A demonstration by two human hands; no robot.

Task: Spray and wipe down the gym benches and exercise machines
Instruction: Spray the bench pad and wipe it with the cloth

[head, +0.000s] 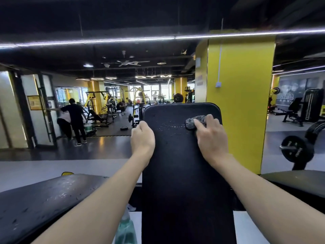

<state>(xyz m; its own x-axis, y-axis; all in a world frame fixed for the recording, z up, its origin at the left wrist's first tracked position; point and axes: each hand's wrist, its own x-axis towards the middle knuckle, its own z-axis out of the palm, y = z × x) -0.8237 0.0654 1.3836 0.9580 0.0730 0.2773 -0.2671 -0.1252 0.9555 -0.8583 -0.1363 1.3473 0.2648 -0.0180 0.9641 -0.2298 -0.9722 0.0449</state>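
1. Far left, two people (74, 118) stand by a glass door (44, 110), well away from the work.
2. At lower left lies a black side pad (44, 199), its surface dotted with droplets.
3. At the bottom edge, between the left forearm and the upright pad, a green-tinted spray bottle (125, 229) shows blurred; what it rests on cannot be told.
4. The left hand (142, 136) is closed round the left edge of the back pad (181, 173), fingers curled over the rim near its top.
5. The back pad is black and stands upright in the middle, with a faint wet streak across its upper part.
6. The grey cloth (194, 121) sits bunched on the pad's upper right, at the end of that streak.
7. The right hand (211, 134) grips the cloth and presses it against the pad, index finger lying over it.
8. Behind stands a yellow pillar (246, 103).
9. Far right, a barbell plate (297, 150) hangs above another dark pad (299, 182).
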